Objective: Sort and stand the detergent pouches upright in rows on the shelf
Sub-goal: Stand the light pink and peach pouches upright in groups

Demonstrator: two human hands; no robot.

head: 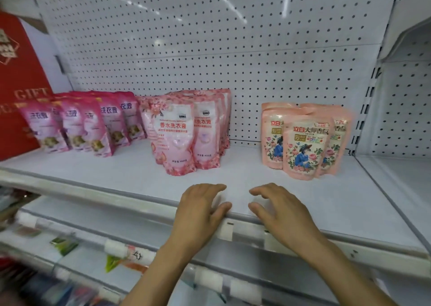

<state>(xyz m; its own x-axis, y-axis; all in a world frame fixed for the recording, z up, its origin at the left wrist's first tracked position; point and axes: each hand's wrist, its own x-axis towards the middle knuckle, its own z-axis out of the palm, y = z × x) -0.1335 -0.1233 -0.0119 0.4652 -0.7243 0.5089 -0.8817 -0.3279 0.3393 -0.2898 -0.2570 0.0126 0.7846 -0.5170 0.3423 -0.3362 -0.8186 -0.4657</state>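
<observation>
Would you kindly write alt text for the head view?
Two empty hands, left hand and right hand, hover open over a white metal shelf edge. Behind stand upright magenta pouches, pink floral pouches and peach rose-print pouches.

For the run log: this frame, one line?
left hand: open, empty | right hand: open, empty | pouches: three groups upright | shelf

1. Magenta plastic stand-up pouches (77, 123) are showing white lettering.
2. Pale pink floral pouches (173, 137) are carrying red characters.
3. Peach pouches (305, 147) are displaying roses and a blue-dressed figure.
4. White metal pegboard (210, 49) is showing dark dotted holes.
5. Red cardboard gift box (16, 84) is bearing gold lettering.
</observation>
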